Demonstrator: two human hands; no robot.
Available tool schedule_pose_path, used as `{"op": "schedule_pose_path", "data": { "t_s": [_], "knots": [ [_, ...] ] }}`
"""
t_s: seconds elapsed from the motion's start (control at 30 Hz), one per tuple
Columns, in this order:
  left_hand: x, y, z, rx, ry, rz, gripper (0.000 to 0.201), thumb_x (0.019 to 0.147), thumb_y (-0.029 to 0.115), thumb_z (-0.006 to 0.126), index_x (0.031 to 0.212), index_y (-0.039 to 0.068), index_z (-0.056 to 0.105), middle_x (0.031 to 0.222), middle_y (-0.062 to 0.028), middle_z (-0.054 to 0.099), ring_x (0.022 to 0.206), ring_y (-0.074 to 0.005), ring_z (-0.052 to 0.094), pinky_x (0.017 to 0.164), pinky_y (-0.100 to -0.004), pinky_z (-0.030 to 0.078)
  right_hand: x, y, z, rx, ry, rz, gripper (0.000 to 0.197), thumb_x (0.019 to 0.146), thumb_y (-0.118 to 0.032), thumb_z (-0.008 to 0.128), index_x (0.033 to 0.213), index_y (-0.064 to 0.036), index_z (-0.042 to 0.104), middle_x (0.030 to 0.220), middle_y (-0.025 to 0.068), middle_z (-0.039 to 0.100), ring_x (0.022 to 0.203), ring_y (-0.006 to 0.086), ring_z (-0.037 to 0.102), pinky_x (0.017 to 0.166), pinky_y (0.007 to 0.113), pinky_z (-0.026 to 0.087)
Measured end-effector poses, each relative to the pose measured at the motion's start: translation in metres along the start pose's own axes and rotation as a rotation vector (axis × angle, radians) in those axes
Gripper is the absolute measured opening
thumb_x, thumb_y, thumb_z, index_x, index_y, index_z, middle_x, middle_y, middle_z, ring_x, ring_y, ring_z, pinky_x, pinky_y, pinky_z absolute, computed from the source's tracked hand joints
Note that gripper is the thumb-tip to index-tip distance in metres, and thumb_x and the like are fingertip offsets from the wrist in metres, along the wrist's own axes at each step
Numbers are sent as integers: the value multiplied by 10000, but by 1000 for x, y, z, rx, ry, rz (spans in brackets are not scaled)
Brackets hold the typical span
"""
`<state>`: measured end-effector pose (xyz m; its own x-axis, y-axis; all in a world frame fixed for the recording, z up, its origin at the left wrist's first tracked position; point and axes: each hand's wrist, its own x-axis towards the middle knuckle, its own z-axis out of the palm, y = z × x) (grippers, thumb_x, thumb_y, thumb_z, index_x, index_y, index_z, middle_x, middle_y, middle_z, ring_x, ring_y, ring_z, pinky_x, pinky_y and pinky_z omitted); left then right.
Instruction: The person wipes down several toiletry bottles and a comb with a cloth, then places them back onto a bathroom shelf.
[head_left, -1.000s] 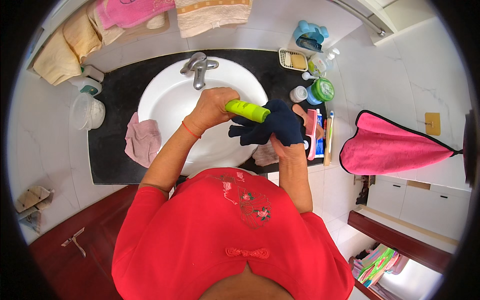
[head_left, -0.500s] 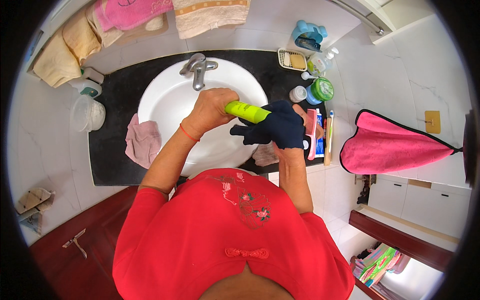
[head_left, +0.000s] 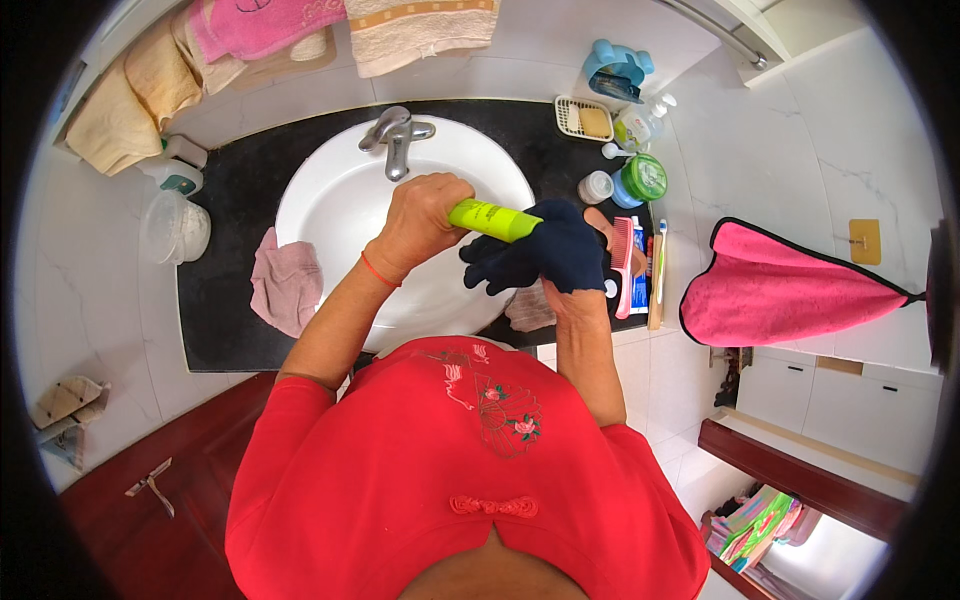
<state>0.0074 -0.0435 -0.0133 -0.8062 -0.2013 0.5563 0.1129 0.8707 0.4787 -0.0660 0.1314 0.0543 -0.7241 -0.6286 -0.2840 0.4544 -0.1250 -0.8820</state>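
Note:
A bright green tube [head_left: 493, 219] is tilted above the white sink basin [head_left: 318, 190]. My left hand [head_left: 425, 220] is closed around its left end, with a thin orange band on the wrist. The tube's other end goes against a dark navy cloth [head_left: 545, 245], which hangs in loose folds and finger-like flaps; I cannot make out its exact kind. My right hand [head_left: 565, 295] is at the cloth's lower right, closed on it, with most fingers hidden by the fabric. Below it, a greyish-pink cloth [head_left: 530, 309] lies at the basin's edge.
Behind the tube stands a chrome faucet [head_left: 397, 145]. A crumpled pink cloth [head_left: 284, 280] lies on the left of the black counter [head_left: 230, 330]. To the right are a soap dish [head_left: 570, 115], a green-lidded jar [head_left: 645, 178], a pink comb [head_left: 622, 260] and a hanging pink towel [head_left: 780, 285].
The navy cloth has turned and shifted slightly, its flaps bunching lower near the tube. My right hand has moved a little with it; my left hand and the tube have barely moved.

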Motion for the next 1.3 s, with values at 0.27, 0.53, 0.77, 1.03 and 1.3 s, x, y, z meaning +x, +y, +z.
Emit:
{"op": "schedule_pose_path", "data": {
  "t_s": [0.27,0.53,0.77,1.03,1.3],
  "knots": [
    [3,0,0,6,32,23,265,579,50,724,745,101,524,675,-64,549,636,-275,567,554,-351,452,4,9,-13,-143,-113,-175,159,697,-2,655,832,39,581,870,101,554,691,167,585,594,262,479],
    [2,-2,3,2,5,6,263,580,46,722,736,100,517,671,-64,547,634,-276,566,554,-356,452,10,12,-17,-69,-122,-188,117,727,-8,628,835,28,598,913,98,545,764,164,584,660,254,473],
    [4,-1,1,12,25,24,268,572,46,727,737,99,523,673,-66,548,630,-280,564,549,-359,451,6,11,-15,5,-150,-175,130,771,-21,596,887,30,570,890,76,546,777,148,571,675,251,463],
    [4,2,1,29,10,-16,276,577,60,738,745,95,523,669,-69,542,636,-283,565,549,-360,448,14,14,-15,-259,-171,-508,129,645,17,694,750,-21,628,820,109,574,728,172,579,560,278,466],
    [-2,5,9,-260,-48,-138,238,640,119,731,786,64,551,713,-94,579,656,-275,580,589,-337,458,14,14,-14,-67,-94,-305,104,694,8,663,788,-10,622,887,118,601,797,219,604,645,302,496]
  ]
}}
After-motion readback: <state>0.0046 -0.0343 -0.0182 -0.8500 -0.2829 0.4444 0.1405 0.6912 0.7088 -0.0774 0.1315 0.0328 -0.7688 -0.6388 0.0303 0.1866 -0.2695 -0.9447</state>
